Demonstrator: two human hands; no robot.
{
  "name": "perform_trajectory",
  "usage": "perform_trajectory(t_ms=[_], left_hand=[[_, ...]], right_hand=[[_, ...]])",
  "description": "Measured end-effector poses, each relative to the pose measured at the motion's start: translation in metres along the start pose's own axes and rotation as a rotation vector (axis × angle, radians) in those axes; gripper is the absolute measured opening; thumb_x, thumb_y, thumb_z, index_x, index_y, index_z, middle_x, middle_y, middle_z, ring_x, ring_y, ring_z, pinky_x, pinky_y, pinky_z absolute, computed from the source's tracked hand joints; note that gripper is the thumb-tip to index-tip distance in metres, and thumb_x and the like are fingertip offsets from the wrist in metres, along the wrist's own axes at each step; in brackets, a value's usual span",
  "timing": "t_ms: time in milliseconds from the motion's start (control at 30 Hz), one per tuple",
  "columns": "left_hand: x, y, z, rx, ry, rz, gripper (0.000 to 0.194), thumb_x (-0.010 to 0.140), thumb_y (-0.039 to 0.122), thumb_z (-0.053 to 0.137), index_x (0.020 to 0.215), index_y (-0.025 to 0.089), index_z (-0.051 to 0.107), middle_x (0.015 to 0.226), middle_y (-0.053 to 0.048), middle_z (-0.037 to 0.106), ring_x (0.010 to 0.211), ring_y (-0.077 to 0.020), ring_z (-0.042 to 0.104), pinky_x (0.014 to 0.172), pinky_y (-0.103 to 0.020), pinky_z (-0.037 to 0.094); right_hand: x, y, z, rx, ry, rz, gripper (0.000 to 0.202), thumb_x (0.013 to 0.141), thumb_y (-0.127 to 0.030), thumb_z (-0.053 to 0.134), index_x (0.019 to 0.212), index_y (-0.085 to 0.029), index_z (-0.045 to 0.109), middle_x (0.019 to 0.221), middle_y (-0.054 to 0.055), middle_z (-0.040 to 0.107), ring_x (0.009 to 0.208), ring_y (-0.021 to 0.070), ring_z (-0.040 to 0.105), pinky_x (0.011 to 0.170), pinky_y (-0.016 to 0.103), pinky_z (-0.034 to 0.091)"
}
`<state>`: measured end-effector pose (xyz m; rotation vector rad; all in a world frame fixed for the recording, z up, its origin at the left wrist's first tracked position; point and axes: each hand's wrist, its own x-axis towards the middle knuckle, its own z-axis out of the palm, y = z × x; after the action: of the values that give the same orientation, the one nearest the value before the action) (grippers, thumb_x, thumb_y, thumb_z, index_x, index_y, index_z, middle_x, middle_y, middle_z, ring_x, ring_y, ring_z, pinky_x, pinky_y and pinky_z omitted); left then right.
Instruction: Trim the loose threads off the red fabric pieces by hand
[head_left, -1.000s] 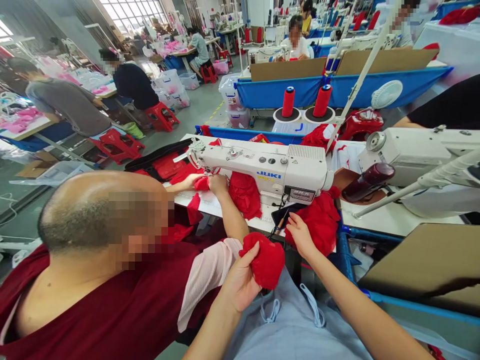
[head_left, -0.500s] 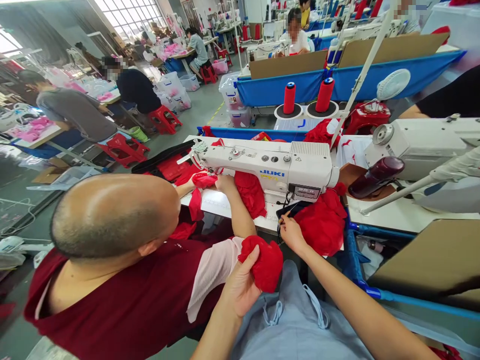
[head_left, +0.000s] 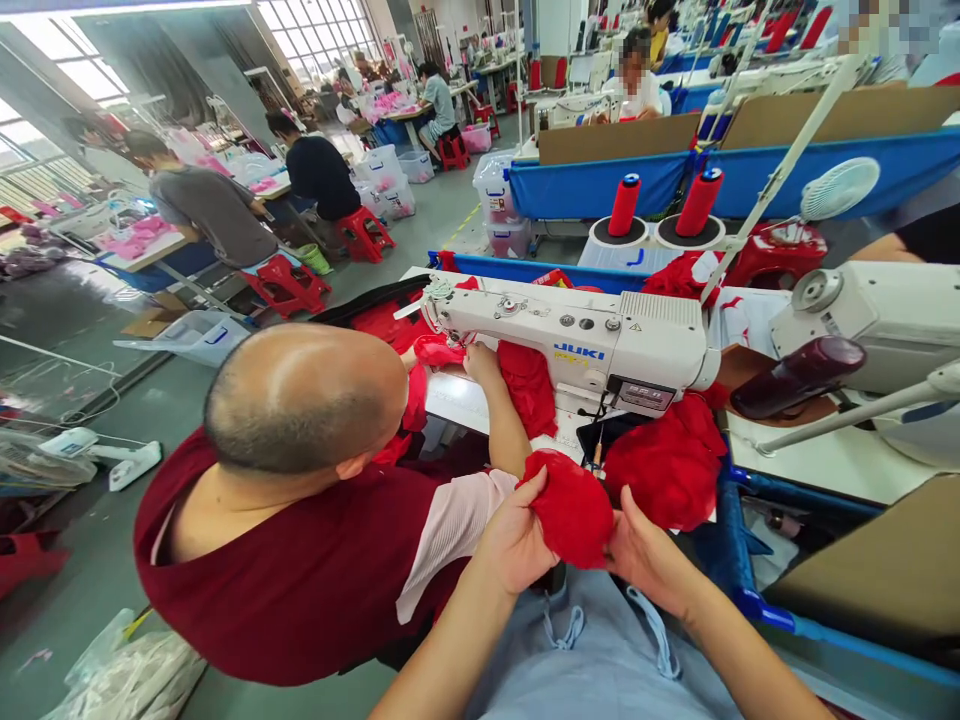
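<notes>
A rounded red fabric piece (head_left: 571, 510) is held up above my lap. My left hand (head_left: 519, 540) grips its left side, with the thumb on top. My right hand (head_left: 652, 555) is at its right edge, fingertips against the cloth and partly hidden, thumb raised. A heap of red fabric (head_left: 664, 465) lies just beyond my right hand on the sewing table. Between the heap and the held piece, a thin tool with a light brown handle (head_left: 598, 455) stands by a dark flat object (head_left: 611, 430); its kind is unclear.
A co-worker in a dark red top (head_left: 300, 560) sits close on my left, hands at the needle end of a white sewing machine (head_left: 570, 335). Red thread cones (head_left: 624, 207) stand behind it. A blue-framed bin (head_left: 739, 560) with cardboard is at my right.
My right hand has left the thin tool by the dark object and come to the red fabric piece. My left hand has raised the piece slightly. The view has swung left.
</notes>
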<state>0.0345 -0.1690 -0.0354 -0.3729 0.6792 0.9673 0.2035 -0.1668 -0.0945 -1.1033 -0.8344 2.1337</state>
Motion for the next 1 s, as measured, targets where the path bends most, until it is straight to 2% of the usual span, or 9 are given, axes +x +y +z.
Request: perform_trajectory(t_ms=[67,167,300,433,633,700,800,900,1000], left_hand=[[0.002,0.003,0.0,0.011,-0.048,-0.028,0.038,0.097,0.035,0.044,0.094,0.006,0.067,0.083,-0.014,0.075,0.099,-0.0252,0.07,0.098,-0.04,0.048],[0.003,0.005,-0.003,0.05,-0.128,-0.014,0.036,0.089,0.043,0.058,0.097,0.009,0.068,0.087,-0.013,0.076,0.108,-0.0263,0.067,0.1,-0.041,0.047],[0.008,0.002,-0.014,0.084,-0.152,0.031,0.029,0.077,0.031,0.076,0.096,0.011,0.069,0.089,-0.01,0.077,0.108,-0.0249,0.067,0.102,-0.037,0.046],[0.011,0.0,-0.018,0.107,-0.114,-0.008,0.018,0.082,0.019,0.069,0.097,0.01,0.069,0.086,-0.01,0.077,0.101,-0.0244,0.07,0.102,-0.039,0.047],[0.004,0.008,-0.006,0.131,-0.071,-0.094,0.022,0.094,0.021,0.053,0.086,0.008,0.069,0.074,-0.01,0.075,0.092,-0.0221,0.073,0.099,-0.036,0.049],[0.003,0.007,-0.006,0.145,-0.062,-0.11,0.022,0.092,0.024,0.056,0.085,0.008,0.069,0.074,-0.01,0.075,0.088,-0.0218,0.073,0.097,-0.035,0.05],[0.004,0.003,-0.007,0.169,-0.021,-0.093,0.014,0.09,0.018,0.06,0.084,0.009,0.069,0.074,-0.008,0.075,0.08,-0.0193,0.074,0.096,-0.033,0.051],[0.007,0.002,-0.007,0.191,-0.016,-0.061,0.009,0.088,0.012,0.061,0.083,0.009,0.068,0.076,-0.008,0.075,0.079,-0.0186,0.074,0.096,-0.034,0.051],[0.012,0.004,-0.006,0.173,-0.037,-0.012,0.007,0.085,0.016,0.066,0.083,0.01,0.068,0.078,-0.008,0.076,0.085,-0.0201,0.073,0.097,-0.034,0.051]], right_hand=[[-0.008,-0.002,0.009,0.214,0.013,-0.036,0.058,0.068,-0.076,0.063,0.089,-0.023,0.074,0.089,0.01,0.077,0.093,0.0286,0.07,0.08,0.044,0.052],[-0.012,-0.008,0.022,0.366,0.196,-0.234,0.04,0.062,-0.052,0.084,0.092,-0.029,0.073,0.096,0.005,0.078,0.095,0.0279,0.07,0.086,0.045,0.052],[-0.018,-0.013,0.039,0.404,0.358,-0.356,0.033,0.059,-0.043,0.088,0.085,-0.029,0.075,0.089,0.003,0.079,0.088,0.0275,0.072,0.085,0.046,0.055],[-0.025,-0.009,0.054,0.41,0.486,-0.482,0.028,0.06,-0.043,0.088,0.082,-0.032,0.074,0.085,0.0,0.079,0.087,0.0251,0.072,0.087,0.044,0.055],[-0.044,-0.001,0.069,0.338,0.383,-0.327,0.041,0.057,-0.043,0.089,0.09,-0.023,0.075,0.09,0.009,0.078,0.092,0.0309,0.071,0.088,0.049,0.053],[-0.049,0.0,0.072,0.31,0.44,-0.341,0.038,0.058,-0.038,0.09,0.089,-0.022,0.075,0.09,0.008,0.078,0.089,0.0294,0.072,0.088,0.048,0.054],[-0.053,0.002,0.073,0.278,0.53,-0.406,0.04,0.057,-0.034,0.09,0.093,-0.025,0.075,0.094,0.005,0.078,0.088,0.0262,0.072,0.087,0.045,0.055],[-0.054,0.003,0.072,0.295,0.496,-0.412,0.043,0.056,-0.034,0.091,0.095,-0.025,0.075,0.096,0.006,0.078,0.09,0.0265,0.071,0.088,0.045,0.054],[-0.055,0.002,0.068,0.343,0.427,-0.393,0.039,0.058,-0.039,0.089,0.092,-0.024,0.076,0.096,0.008,0.078,0.093,0.0279,0.071,0.09,0.046,0.053]])
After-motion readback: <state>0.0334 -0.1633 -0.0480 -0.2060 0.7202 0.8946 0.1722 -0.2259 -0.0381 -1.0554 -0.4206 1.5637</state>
